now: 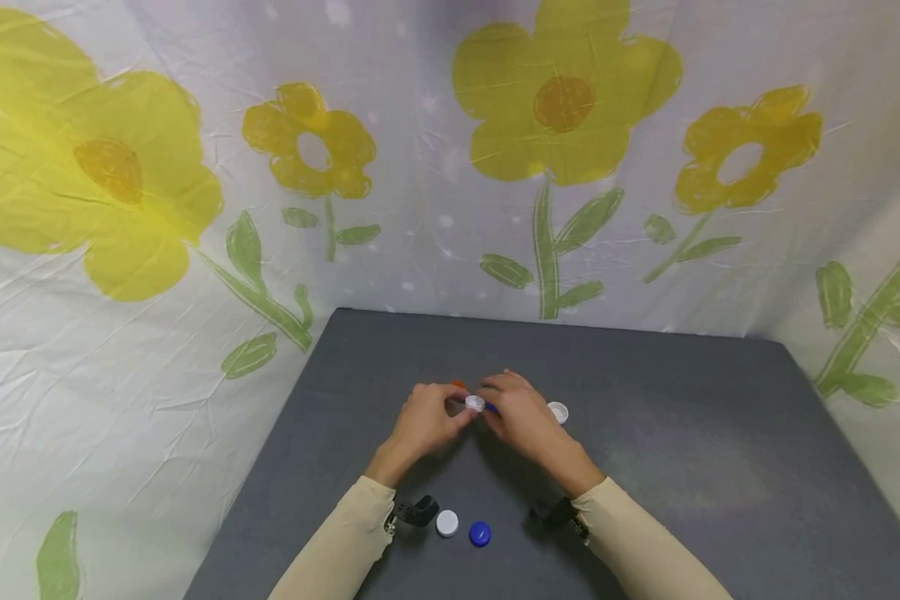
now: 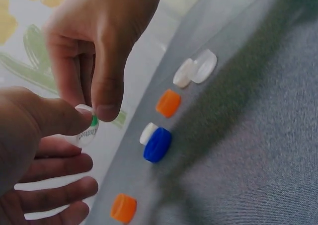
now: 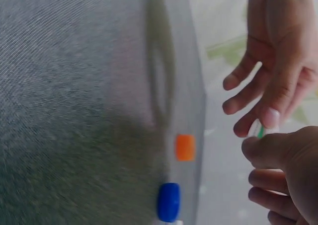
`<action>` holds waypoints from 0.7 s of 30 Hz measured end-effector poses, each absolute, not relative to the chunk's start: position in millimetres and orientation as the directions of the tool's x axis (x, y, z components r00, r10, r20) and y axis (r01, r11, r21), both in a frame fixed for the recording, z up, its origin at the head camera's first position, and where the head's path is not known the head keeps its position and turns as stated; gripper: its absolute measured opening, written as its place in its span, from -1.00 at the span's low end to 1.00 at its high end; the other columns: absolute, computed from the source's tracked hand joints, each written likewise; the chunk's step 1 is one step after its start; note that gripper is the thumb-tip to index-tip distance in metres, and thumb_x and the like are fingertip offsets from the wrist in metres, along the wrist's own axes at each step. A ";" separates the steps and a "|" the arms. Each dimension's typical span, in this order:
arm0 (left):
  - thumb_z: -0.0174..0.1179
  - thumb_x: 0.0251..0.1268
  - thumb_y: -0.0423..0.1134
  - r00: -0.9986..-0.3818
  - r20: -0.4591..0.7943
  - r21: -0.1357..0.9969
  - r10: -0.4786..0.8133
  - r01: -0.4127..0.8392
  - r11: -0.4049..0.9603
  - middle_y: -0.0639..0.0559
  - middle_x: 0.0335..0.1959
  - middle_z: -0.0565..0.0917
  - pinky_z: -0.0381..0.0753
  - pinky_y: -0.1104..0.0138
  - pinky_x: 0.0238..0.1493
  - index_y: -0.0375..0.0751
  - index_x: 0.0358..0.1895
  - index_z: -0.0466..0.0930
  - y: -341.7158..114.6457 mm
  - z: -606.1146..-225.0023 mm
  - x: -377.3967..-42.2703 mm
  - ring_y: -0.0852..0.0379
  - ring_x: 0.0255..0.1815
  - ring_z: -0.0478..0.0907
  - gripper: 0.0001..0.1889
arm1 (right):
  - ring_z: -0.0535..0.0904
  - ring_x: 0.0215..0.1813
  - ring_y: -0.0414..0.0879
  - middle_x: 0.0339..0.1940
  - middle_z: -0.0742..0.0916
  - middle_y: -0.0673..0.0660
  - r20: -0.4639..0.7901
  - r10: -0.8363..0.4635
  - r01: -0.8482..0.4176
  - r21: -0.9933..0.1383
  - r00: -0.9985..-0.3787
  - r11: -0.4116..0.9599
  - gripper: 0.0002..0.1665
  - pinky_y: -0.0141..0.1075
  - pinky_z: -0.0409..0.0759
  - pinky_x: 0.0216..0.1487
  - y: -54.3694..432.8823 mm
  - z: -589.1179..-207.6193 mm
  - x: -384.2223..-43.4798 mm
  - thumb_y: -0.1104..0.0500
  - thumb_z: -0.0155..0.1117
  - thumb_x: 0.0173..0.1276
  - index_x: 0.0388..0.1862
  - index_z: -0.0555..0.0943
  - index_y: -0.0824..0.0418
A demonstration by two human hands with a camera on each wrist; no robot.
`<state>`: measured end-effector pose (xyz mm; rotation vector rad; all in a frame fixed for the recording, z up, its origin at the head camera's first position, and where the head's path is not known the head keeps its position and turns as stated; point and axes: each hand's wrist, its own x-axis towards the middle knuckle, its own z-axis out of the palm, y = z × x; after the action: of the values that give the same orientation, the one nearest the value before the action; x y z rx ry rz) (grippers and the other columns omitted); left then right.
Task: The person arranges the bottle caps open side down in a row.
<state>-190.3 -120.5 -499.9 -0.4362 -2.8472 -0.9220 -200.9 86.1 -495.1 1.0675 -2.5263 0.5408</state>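
Observation:
Over the middle of the dark table, my left hand (image 1: 426, 418) pinches a small clear-white bottle cap (image 1: 475, 403) between thumb and finger. Printed letters and a green mark show on the bottle cap (image 2: 88, 131) in the left wrist view. My right hand (image 1: 523, 417) meets it from the other side, its thumb and fingertips on the cap's edge. In the right wrist view the two thumbs nearly meet over it, covering most of the cap. The left hand's other fingers are spread loosely below it in the left wrist view.
On the grey table (image 1: 690, 467) lie a white cap (image 1: 447, 523) and a blue cap (image 1: 480, 534) between the forearms. Beyond the hands are another white cap (image 1: 558, 412), orange caps (image 2: 168, 103) and a blue cap (image 2: 158, 145). A flowered curtain (image 1: 420, 233) hangs behind the table.

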 end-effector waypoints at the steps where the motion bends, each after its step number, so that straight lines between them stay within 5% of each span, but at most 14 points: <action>1: 0.56 0.34 -0.05 -0.947 0.208 0.560 0.246 0.321 0.764 0.02 -0.19 0.87 0.76 0.10 -0.15 -0.05 -0.02 0.88 -120.5 -498.8 -189.3 0.05 -0.16 0.80 -0.74 | 0.77 0.21 0.20 0.09 0.84 0.27 0.446 -0.604 -0.737 -0.229 -0.660 0.636 -0.70 0.21 0.50 0.54 88.1 -492.5 -199.7 0.33 0.64 0.28 0.00 0.84 0.31; 8: 0.61 0.27 -0.19 -0.871 0.314 0.563 0.378 0.492 0.665 0.00 -0.18 0.89 0.76 0.23 -0.18 -0.14 0.00 0.87 -119.2 -487.6 -182.0 0.10 -0.22 0.81 -0.73 | 0.75 0.30 0.21 0.16 0.84 0.24 0.383 -0.608 -0.715 -0.287 -0.696 0.638 -0.66 0.20 0.52 0.52 105.7 -471.1 -184.9 0.21 0.67 0.33 0.04 0.85 0.28; 16: 0.62 0.27 -0.29 -0.774 0.372 0.563 0.512 0.627 0.539 -0.01 -0.12 0.89 0.81 0.06 -0.08 -0.17 0.06 0.85 -115.6 -483.8 -172.0 0.04 -0.18 0.80 -0.69 | 0.75 0.31 0.19 0.18 0.84 0.20 0.365 -0.623 -0.721 -0.286 -0.691 0.632 -0.59 0.20 0.58 0.46 122.1 -462.2 -166.0 0.15 0.68 0.32 0.10 0.83 0.26; 21: 0.62 0.27 -0.27 -0.711 0.422 0.508 0.563 0.700 0.503 0.01 -0.07 0.88 0.80 0.21 -0.08 -0.17 0.08 0.84 -110.9 -489.7 -162.3 0.11 -0.17 0.79 -0.67 | 0.76 0.29 0.20 0.15 0.85 0.16 0.408 -0.580 -0.706 -0.327 -0.705 0.628 -0.59 0.19 0.65 0.37 130.0 -470.1 -151.2 0.15 0.70 0.28 0.07 0.84 0.24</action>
<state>-162.3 -110.9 -489.7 -1.0830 -2.5430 -0.9984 -151.2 130.0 -470.1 1.0454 -2.5887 0.6868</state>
